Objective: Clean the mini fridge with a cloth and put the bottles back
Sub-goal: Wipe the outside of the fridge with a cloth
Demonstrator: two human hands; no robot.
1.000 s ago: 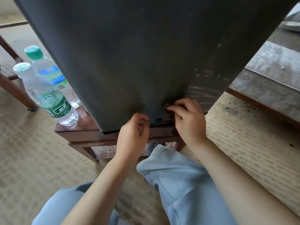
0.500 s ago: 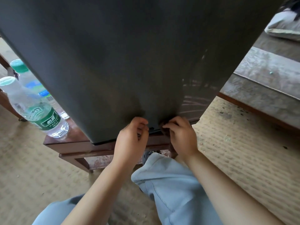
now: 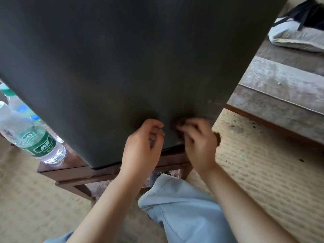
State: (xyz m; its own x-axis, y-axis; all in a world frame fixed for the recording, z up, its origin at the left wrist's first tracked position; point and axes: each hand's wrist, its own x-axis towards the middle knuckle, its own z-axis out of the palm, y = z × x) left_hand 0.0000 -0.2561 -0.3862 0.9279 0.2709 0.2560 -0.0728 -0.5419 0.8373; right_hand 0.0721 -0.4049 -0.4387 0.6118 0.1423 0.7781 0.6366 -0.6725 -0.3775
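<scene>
Fridge [image 3: 131, 58] on the low table [image 3: 73, 171], at its front edge.
Right hand [image 3: 198, 144] grips a brown cloth [image 3: 217, 137] against the fridge's lower right corner; left hand [image 3: 142, 146] curled beside it, its hold unclear. Two bottles [image 3: 40, 142] stand at the table's left edge; open floor [image 3: 254, 163] lies to the right.

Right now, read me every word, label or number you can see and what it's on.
"怡寶": on the green label of the front bottle.
Logo above it and small print below it: too blurred to read.
Blue label of the rear bottle: unreadable.
Mini fridge: no text visible.
</scene>
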